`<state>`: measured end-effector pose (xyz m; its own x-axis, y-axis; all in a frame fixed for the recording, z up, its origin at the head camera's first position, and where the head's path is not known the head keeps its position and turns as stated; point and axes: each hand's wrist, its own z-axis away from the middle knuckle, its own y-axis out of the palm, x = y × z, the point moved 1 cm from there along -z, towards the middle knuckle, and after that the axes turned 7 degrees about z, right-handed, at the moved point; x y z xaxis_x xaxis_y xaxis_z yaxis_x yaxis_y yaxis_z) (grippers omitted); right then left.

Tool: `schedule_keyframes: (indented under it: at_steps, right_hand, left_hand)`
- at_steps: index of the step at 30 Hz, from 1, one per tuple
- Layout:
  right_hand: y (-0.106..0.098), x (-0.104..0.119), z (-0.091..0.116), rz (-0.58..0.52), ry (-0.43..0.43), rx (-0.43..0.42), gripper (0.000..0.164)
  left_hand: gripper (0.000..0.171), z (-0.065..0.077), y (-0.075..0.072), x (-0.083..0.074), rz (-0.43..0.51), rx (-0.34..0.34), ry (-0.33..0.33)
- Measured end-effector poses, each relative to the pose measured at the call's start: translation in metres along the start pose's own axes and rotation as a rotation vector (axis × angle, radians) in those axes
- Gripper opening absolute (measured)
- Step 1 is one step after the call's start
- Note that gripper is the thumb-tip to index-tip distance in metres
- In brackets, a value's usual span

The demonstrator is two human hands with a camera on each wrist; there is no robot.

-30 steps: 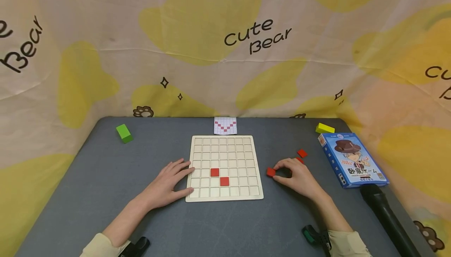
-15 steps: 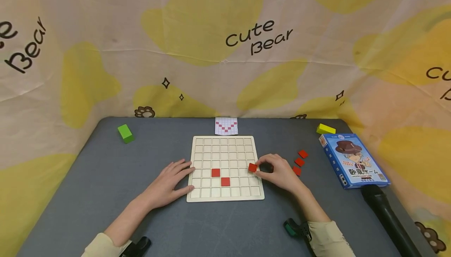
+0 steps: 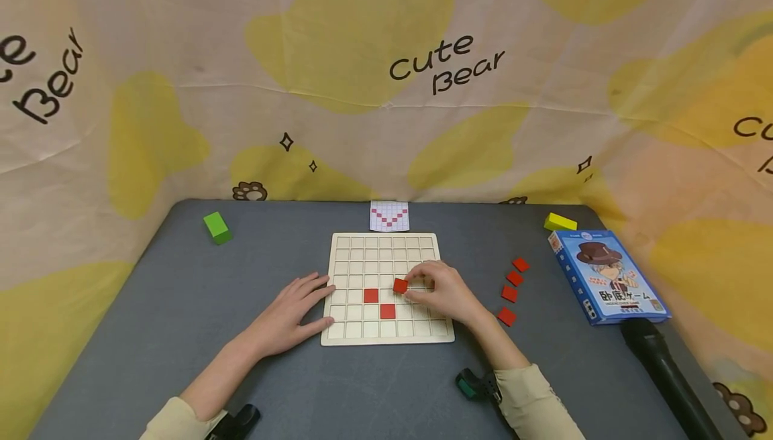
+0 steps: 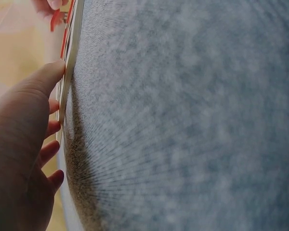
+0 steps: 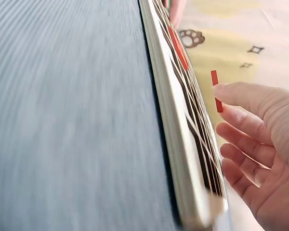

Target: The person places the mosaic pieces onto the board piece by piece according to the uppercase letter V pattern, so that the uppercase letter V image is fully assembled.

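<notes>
A pale grid board (image 3: 386, 341) lies in the middle of the grey table. Two red square tiles are set in its cells, one tile (image 3: 371, 296) up and left of the other tile (image 3: 388, 311). My right hand (image 3: 445, 292) pinches a third red tile (image 3: 400, 286) between thumb and index finger, over the board's right half. In the right wrist view this held tile (image 5: 216, 91) is on edge, raised above the board. My left hand (image 3: 290, 312) rests at the board's left edge with fingers spread, thumb and fingertips touching the rim.
Several loose red tiles (image 3: 509, 294) lie right of the board. A small card (image 3: 389, 216) with a red V pattern stands behind it. Farther right are a blue box (image 3: 606, 276), a yellow block (image 3: 560, 221) and a black microphone (image 3: 667, 373). A green block (image 3: 217, 228) sits back left.
My right hand has carried the red tile leftward from the loose tiles to over the board, uncovering more of them. My left hand has stayed at the board's edge.
</notes>
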<state>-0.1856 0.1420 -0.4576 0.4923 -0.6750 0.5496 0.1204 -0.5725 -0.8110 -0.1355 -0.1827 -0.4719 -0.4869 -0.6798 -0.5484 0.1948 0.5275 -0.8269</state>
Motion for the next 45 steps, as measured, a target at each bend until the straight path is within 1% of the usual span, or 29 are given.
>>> schedule_keyframes:
  at_steps: [6, 12, 16, 19, 26, 31, 38, 45]
  right_hand:
    - [0.016, 0.014, -0.014, -0.006, 0.004, 0.023, 0.021]
    - [0.027, 0.028, -0.026, -0.036, 0.005, 0.023, 0.021]
    - [0.033, 0.034, -0.034, -0.039, -0.005, 0.013, 0.020]
    - [0.038, 0.038, -0.040, -0.025, 0.007, 0.023, 0.020]
    - [0.045, 0.044, -0.049, 0.023, 0.009, 0.033, 0.021]
    - [0.048, 0.046, -0.051, 0.056, 0.025, 0.033, 0.021]
    - [0.049, 0.047, -0.047, 0.035, -0.017, 0.012, 0.022]
    - [0.038, 0.042, -0.038, -0.022, -0.041, -0.015, 0.018]
  left_hand:
    - [0.061, 0.000, 0.000, -0.001, 0.010, 0.008, 0.008]
    - [0.060, 0.000, 0.001, -0.001, 0.002, -0.023, 0.046]
    - [0.060, 0.000, 0.001, -0.001, 0.013, -0.009, 0.031]
    - [0.061, 0.000, 0.000, -0.001, 0.020, 0.010, 0.012]
    - [0.062, -0.001, -0.002, -0.002, 0.006, 0.020, 0.004]
    - [0.062, -0.001, -0.002, -0.002, 0.007, 0.022, 0.000]
    - [0.062, -0.001, -0.002, -0.001, 0.003, 0.022, 0.000]
    - [0.063, 0.000, -0.001, -0.001, -0.003, 0.013, -0.003]
